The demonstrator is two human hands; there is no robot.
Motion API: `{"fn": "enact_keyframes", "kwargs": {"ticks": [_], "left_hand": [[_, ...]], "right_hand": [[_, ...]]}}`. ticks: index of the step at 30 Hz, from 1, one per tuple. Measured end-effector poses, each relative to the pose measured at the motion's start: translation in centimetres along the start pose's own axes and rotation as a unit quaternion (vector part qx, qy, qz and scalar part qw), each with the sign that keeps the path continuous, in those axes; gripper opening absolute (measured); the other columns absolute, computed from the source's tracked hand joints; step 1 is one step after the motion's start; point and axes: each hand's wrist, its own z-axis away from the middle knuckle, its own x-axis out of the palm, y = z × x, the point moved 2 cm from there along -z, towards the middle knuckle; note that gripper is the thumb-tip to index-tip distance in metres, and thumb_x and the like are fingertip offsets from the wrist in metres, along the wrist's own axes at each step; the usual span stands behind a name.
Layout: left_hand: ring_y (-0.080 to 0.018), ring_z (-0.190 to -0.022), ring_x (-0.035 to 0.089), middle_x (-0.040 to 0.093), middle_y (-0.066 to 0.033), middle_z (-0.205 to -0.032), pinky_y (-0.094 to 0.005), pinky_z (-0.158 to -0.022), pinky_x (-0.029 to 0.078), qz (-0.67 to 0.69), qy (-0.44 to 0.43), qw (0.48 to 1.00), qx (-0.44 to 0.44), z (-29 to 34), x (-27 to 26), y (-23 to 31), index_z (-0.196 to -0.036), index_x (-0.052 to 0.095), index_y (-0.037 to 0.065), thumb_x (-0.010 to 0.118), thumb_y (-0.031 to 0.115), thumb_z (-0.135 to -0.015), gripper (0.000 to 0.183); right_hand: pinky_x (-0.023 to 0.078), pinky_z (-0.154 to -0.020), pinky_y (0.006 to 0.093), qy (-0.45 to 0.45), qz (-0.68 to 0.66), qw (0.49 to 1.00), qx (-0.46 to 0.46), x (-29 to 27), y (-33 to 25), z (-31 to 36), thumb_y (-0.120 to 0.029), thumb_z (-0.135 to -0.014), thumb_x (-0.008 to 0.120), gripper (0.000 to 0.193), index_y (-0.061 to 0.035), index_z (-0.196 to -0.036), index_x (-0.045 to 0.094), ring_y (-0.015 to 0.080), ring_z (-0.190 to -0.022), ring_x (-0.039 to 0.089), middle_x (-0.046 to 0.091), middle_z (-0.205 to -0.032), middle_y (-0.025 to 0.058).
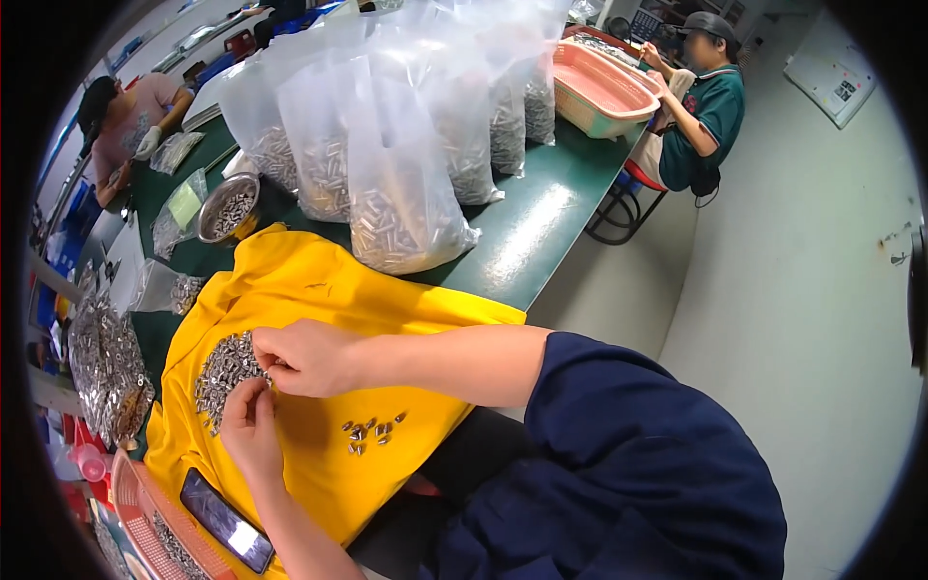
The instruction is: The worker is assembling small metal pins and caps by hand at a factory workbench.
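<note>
A heap of small shiny metal parts [224, 375] lies on a yellow cloth [319, 261] spread over the table. At the heap's right edge my right hand [311, 358] is closed, its thumb and fingers pinched together. Just below it my left hand [249, 430] is also closed in a pinch, fingertips near the same edge. The two hands nearly meet. What either one grips, if anything, is too small or hidden to make out. Closer to me, a smaller group of similar metal parts [372, 434] is scattered on the cloth, under my right forearm.
Clear plastic bags [396, 208] full of metal parts crowd the green table [541, 222]. A metal bowl [230, 208] of parts sits left of them. A phone [228, 522] and a pink basket [145, 503] lie near left. Two people work farther off, one beside stacked pink baskets [604, 87].
</note>
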Motion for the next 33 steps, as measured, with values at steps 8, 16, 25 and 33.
{"fn": "enact_keyframes", "kwargs": {"ticks": [8,16,25,33], "left_hand": [[-0.007,-0.07,0.048,0.053,-0.0001,-0.077,-0.0181,-0.062,0.04,0.116,0.008,0.991,-0.059,-0.1,-0.6,-0.1,-0.089,0.057,0.0,0.054,0.004,-0.078,0.012],[-0.0145,-0.075,0.057,0.058,-0.007,-0.082,-0.025,-0.068,0.047,0.419,-0.032,0.898,-0.132,0.0,-0.4,-0.6,-0.091,0.055,0.001,0.053,0.002,-0.079,0.012],[-0.015,-0.076,0.058,0.058,-0.0079,-0.082,-0.0257,-0.071,0.048,0.431,-0.073,0.892,-0.112,0.2,0.2,-0.5,-0.091,0.055,0.0,0.053,0.001,-0.079,0.012],[-0.0138,-0.073,0.059,0.06,-0.0078,-0.082,-0.0231,-0.07,0.048,0.319,-0.042,0.944,-0.077,0.2,0.1,-0.2,-0.088,0.057,-0.002,0.056,0.0,-0.077,0.012]], "right_hand": [[0.043,-0.057,0.0311,0.064,0.039,0.997,-0.032,1.0,1.2,-0.7,-0.012,-0.071,0.052,0.009,-0.0069,-0.078,0.052,0.0236,-0.065,0.054,0.054,-0.072,0.0102],[0.038,-0.057,0.0199,-0.043,-0.118,0.991,0.05,0.6,0.6,-0.5,-0.008,-0.075,0.049,0.006,-0.0038,-0.079,0.048,0.0073,-0.063,0.046,0.05,-0.07,0.0002],[0.037,-0.062,0.0206,-0.062,-0.094,0.993,0.03,0.7,-0.3,0.0,-0.003,-0.075,0.048,0.005,-0.0036,-0.08,0.046,0.0079,-0.07,0.043,0.046,-0.075,0.0],[0.041,-0.052,0.0327,-0.031,0.063,0.996,-0.048,1.1,-0.3,0.0,-0.008,-0.072,0.048,0.008,-0.0033,-0.076,0.045,0.0276,-0.058,0.052,0.052,-0.062,0.0126]]}}
